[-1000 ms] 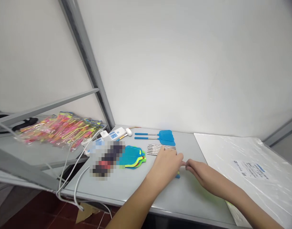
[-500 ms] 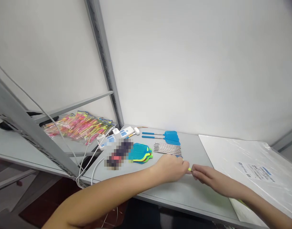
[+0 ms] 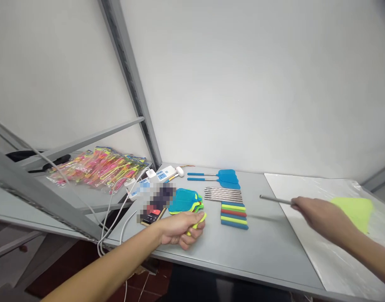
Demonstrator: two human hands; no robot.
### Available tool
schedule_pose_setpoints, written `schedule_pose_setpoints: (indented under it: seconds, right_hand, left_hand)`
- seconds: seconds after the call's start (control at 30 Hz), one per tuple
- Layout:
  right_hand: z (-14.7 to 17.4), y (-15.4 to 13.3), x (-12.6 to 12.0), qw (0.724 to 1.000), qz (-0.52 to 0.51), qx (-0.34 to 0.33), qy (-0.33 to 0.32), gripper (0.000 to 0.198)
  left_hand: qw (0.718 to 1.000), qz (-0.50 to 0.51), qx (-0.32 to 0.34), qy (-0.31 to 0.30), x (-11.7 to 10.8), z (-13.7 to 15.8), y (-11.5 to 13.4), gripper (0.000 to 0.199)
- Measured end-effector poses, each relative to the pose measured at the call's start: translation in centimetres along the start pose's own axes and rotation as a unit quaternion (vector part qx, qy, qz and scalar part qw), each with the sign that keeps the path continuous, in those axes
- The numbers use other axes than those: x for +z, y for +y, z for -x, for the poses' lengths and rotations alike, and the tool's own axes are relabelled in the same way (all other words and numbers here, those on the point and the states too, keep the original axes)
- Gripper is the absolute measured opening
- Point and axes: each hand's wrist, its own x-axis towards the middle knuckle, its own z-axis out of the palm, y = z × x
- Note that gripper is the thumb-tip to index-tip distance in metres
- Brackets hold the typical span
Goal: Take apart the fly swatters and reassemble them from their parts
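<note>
My left hand (image 3: pixel 182 230) is closed around a yellow handle sleeve (image 3: pixel 197 224), low over the front of the table. In my right hand (image 3: pixel 322 216) is a fly swatter (image 3: pixel 352 213) with a yellow-green head. Its bare metal rod (image 3: pixel 275 199) points left out of the fist. Between the hands lie a row of coloured handle sleeves (image 3: pixel 233 213), blue, yellow and red among them, and several metal rods (image 3: pixel 223 194) just behind. Beside my left hand is a stack of swatter heads (image 3: pixel 183 200), blue on top with yellow and green below.
Two blue fly swatters (image 3: pixel 226 178) lie at the back. A partly pixelated phone (image 3: pixel 153 216) and white power strips (image 3: pixel 162 174) with cables are at left, by a metal shelf post (image 3: pixel 126 75). Bagged colourful goods (image 3: pixel 101 167) lie beyond it. A white wrapped sheet (image 3: pixel 301 209) covers the right side.
My hands, close together earlier, are now far apart. The left went left with the yellow sleeve; the right went right with the swatter. The handle sleeves and the swatter's bare rod now show.
</note>
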Motion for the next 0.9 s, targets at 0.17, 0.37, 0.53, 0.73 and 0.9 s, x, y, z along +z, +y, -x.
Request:
schedule_pose_setpoints:
  seconds: [0.17,0.37,0.53,0.73,0.9]
  right_hand:
    - [0.5,-0.5,-0.3,0.998,-0.01,-0.013,0.054,0.023]
    - [0.7,-4.9,-0.4,0.991,-0.044,-0.071,0.107,0.016]
    - [1.8,-5.9,0.1,0.983,-0.078,-0.065,0.155,0.014]
    - [2.2,-8.3,1.2,0.981,-0.086,-0.079,0.153,0.01]
    - [3.5,-8.6,1.5,0.984,-0.074,-0.105,0.121,0.013]
  left_hand:
    - [0.984,0.121,0.073,0.109,5.1,-2.8,-0.7,0.056]
    - [0.959,0.075,0.115,0.246,9.9,-5.2,-1.2,0.03]
    - [0.935,-0.183,0.147,0.266,10.4,-5.4,-3.1,0.01]
    - [0.876,-0.33,0.104,0.337,10.0,-6.4,-3.2,0.014]
    - [0.859,-0.345,0.082,0.368,9.8,-7.0,-3.1,0.017]
